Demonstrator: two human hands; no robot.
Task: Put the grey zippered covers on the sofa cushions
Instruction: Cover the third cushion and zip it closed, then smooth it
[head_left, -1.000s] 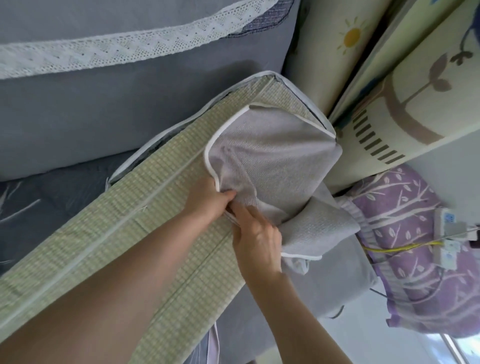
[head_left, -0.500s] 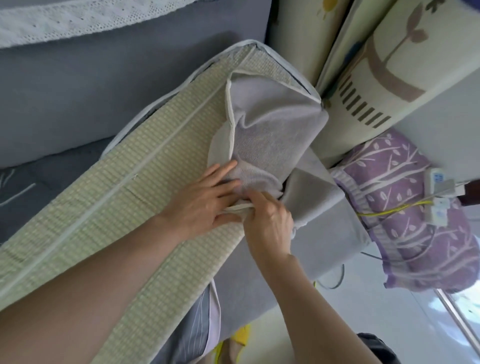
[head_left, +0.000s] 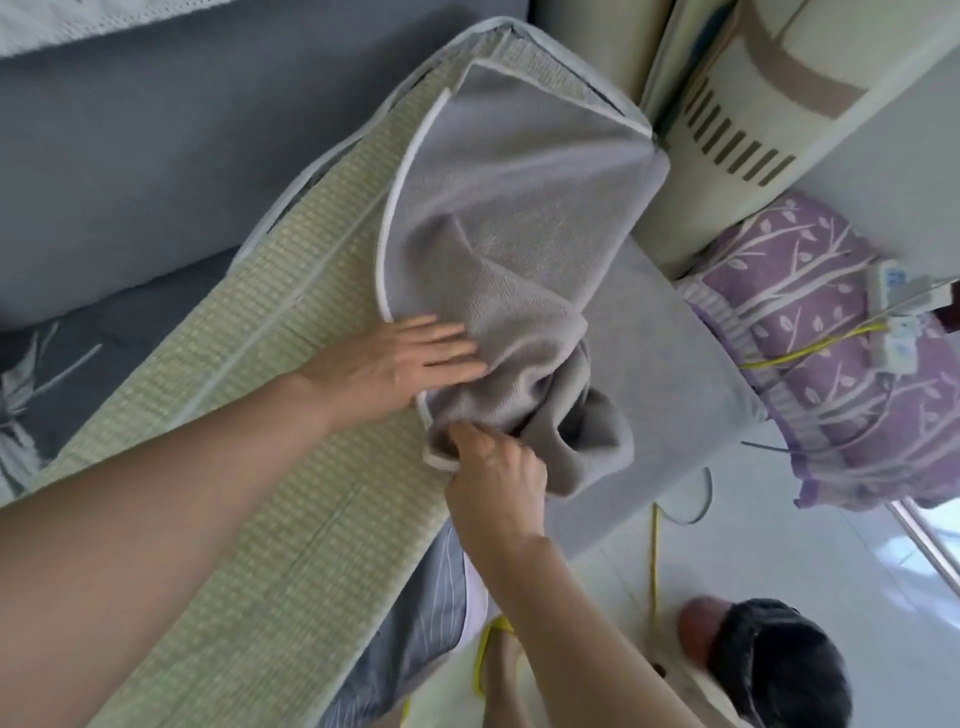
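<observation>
A long sofa cushion with a green woven mat face lies diagonally across the grey sofa. A grey cover with white piping is pulled over its far end, and the cover's loose part is bunched near the cushion's right edge. My left hand lies flat, fingers spread, on the mat with its fingertips at the cover's piped edge. My right hand pinches the cover's bunched edge just below the left hand.
The grey sofa back rises on the left. Rolled play mats stand beyond the cushion's far end. A purple bundle with a power strip and a yellow cable sits at right. A second person's head is at the lower right.
The cover has spread wider over the cushion's end. My left hand went from gripping the cover's edge to lying flat with spread fingers. My right hand kept its pinch. The view tilted downward.
</observation>
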